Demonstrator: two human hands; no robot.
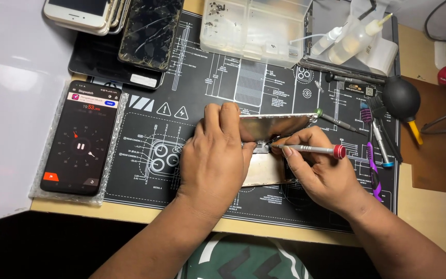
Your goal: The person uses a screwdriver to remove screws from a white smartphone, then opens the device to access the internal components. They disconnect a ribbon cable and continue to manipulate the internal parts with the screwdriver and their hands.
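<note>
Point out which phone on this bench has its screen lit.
The phone in clear wrap at the mat's left edge: its screen shows a lit dial. The cracked phone and the stacked phones above it are dark or blank.

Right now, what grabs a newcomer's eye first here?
Mid-mat, the left hand pins an opened phone body while the right hand works a red-capped screwdriver into it. At the left edge a phone with a running stopwatch screen lies on bubble wrap; cracked phones are stacked top left.

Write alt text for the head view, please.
A left hand steadies an opened phone on a black mat while the right hand works a screwdriver into it. A second phone lies at left.
</note>
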